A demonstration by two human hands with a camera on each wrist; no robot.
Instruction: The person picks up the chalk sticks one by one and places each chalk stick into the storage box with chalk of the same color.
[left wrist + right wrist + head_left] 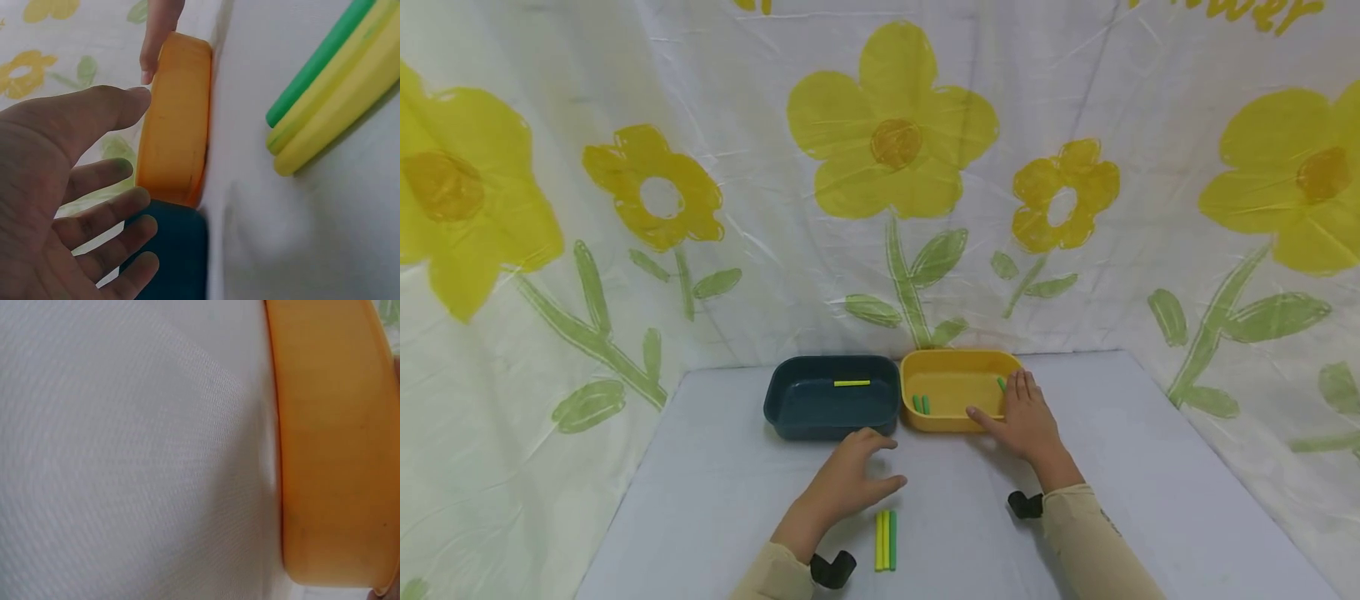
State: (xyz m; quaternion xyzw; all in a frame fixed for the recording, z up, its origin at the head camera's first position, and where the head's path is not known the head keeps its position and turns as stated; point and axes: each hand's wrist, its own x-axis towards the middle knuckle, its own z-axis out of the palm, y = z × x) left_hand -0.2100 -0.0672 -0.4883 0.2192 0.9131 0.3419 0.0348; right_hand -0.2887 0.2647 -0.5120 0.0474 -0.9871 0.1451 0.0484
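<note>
My left hand (847, 477) hovers over the white table with fingers spread and nothing between them. Just below it lie two yellow sticks (882, 542) and a green stick (892, 542), side by side with rounded ends. My right hand (1028, 419) lies over the right front corner of a yellow tray (955, 425), fingers fairly straight at the right rim and thumb at the front rim. By those fingertips a green stick (1002, 384) shows in the tray, partly hidden. Two short green sticks (921, 405) lie at the tray's left side.
A dark blue tray (831, 431) stands directly left of the yellow one, with a yellow stick (852, 383) in it. Behind the table (685, 475) hangs a white cloth (760, 275) painted with yellow flowers. Both wrists carry small black devices (1026, 505).
</note>
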